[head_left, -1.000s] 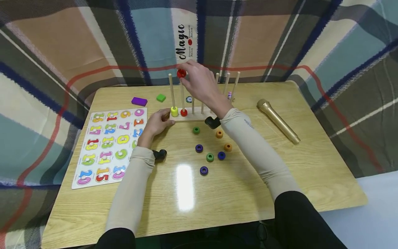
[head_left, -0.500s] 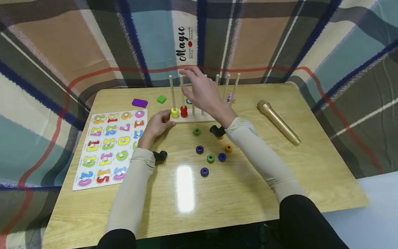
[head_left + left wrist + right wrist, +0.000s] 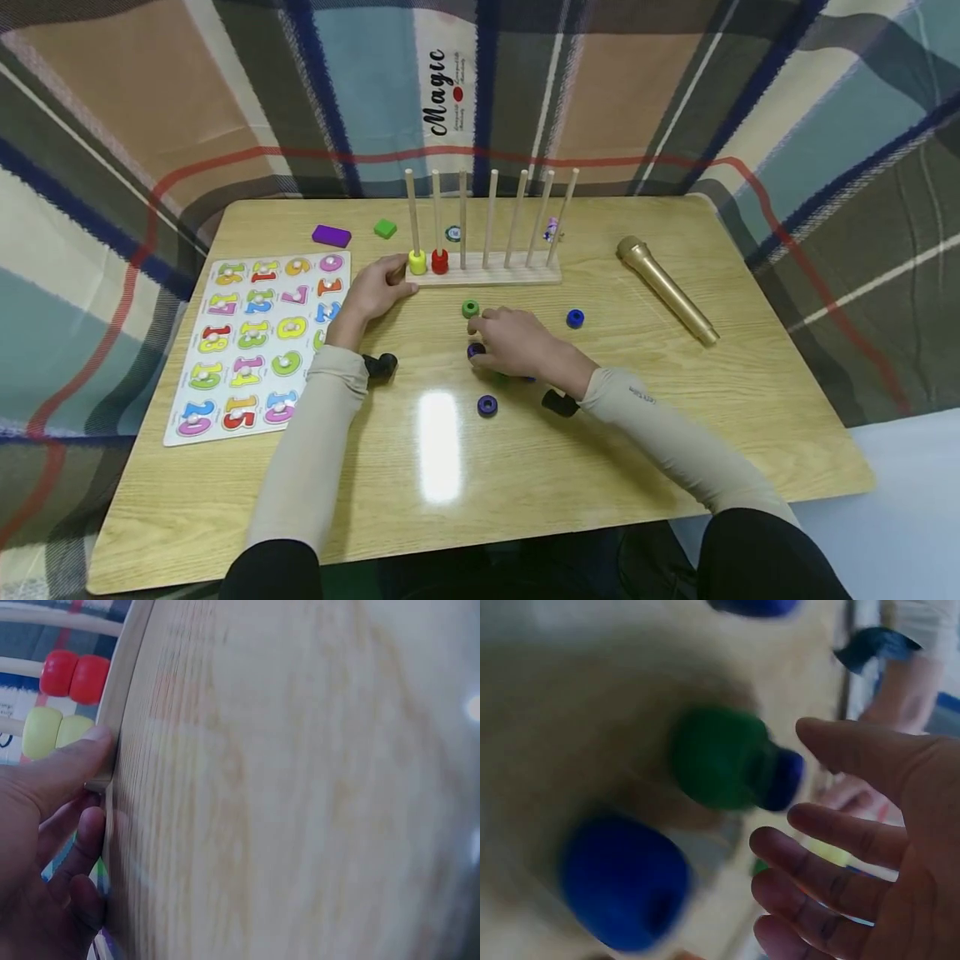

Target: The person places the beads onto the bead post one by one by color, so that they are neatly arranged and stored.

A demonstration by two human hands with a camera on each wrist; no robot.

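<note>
A wooden peg stand (image 3: 487,276) holds yellow beads (image 3: 417,262) on its leftmost peg and red beads (image 3: 439,262) on the second. My left hand (image 3: 372,293) grips the left end of its base; the left wrist view shows the thumb on one face and fingers beneath. Over the loose beads, my right hand (image 3: 517,342) reaches with thumb and fingertips around a dark blue bead (image 3: 476,351). In the right wrist view its fingers are spread, and a green bead (image 3: 718,757) and a blue bead (image 3: 624,883) lie beyond them. Part of the bead group is hidden under this hand.
A green bead (image 3: 470,308), a dark blue bead (image 3: 487,406) and a blue bead (image 3: 575,318) lie on the table. The number puzzle board (image 3: 180,417) is at left, a gold microphone (image 3: 667,292) at right. Behind are a purple block (image 3: 332,236) and a green block (image 3: 386,228).
A red bead left my right hand and dropped onto the second peg above another red one. That hand then came down toward me to the loose beads. My left hand stays on the stand.
</note>
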